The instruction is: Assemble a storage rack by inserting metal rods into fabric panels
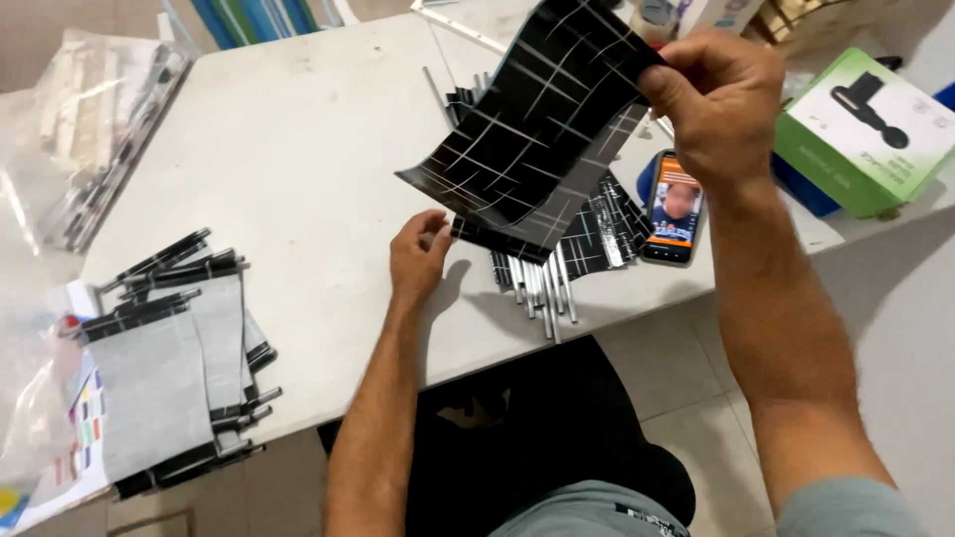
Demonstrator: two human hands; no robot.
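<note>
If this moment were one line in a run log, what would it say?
right hand: pinching black gridded sheet, lifted | left hand: on sheet's lower corner | below: sheet pile | left: grey stack | phone on table

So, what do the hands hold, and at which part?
The right hand pinches the black lined sheets at their top corner; the left hand touches their lower edge.
</note>
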